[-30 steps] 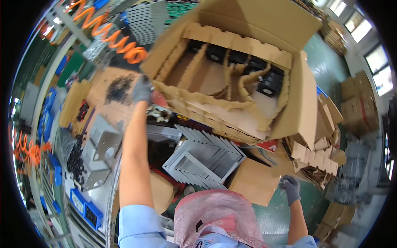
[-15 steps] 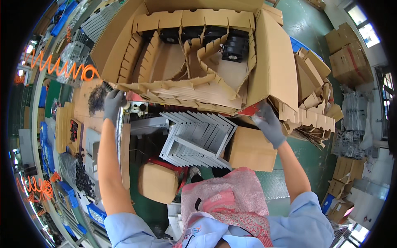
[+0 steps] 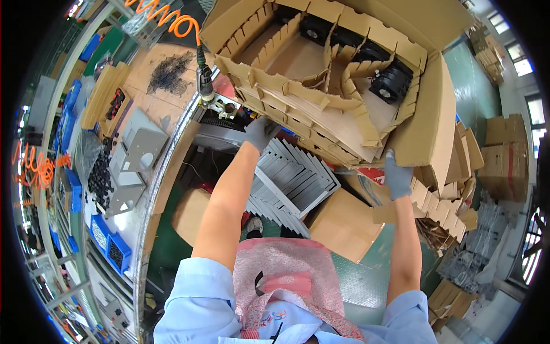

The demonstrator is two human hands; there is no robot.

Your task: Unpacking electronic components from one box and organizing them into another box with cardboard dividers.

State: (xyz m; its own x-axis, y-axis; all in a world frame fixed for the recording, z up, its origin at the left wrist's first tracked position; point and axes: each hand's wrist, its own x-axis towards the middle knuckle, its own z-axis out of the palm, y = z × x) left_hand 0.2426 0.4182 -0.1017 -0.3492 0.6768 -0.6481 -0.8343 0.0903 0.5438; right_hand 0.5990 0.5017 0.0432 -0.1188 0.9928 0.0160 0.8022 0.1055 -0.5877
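A large open cardboard box (image 3: 427, 143) stands tilted in front of me, with slotted cardboard dividers (image 3: 309, 92) inside, several bent out of line. Black fan-like units (image 3: 392, 83) sit along its far side. My left hand (image 3: 259, 133), in a grey glove, is closed at the box's lower near edge, its fingertips partly hidden. My right hand (image 3: 397, 175), gloved too, grips the near right corner, thumb up against the cardboard. Beside that hand a red and white patch (image 3: 372, 174) shows. Left of the box hangs an air screwdriver (image 3: 204, 80) on an orange coiled hose (image 3: 183, 26).
Grey metal frames (image 3: 295, 178) are stacked below the box, next to a closed carton (image 3: 346, 223). On the left workbench (image 3: 166, 166) lie bent metal plates (image 3: 143, 140), black small parts (image 3: 100, 178) and blue bins (image 3: 118, 252). Scrap cardboard (image 3: 458, 160) is piled at the right.
My left hand has moved right, from the box's left corner beside the screwdriver to its near edge. The box now sits turned and further right in view; my view has swung left.
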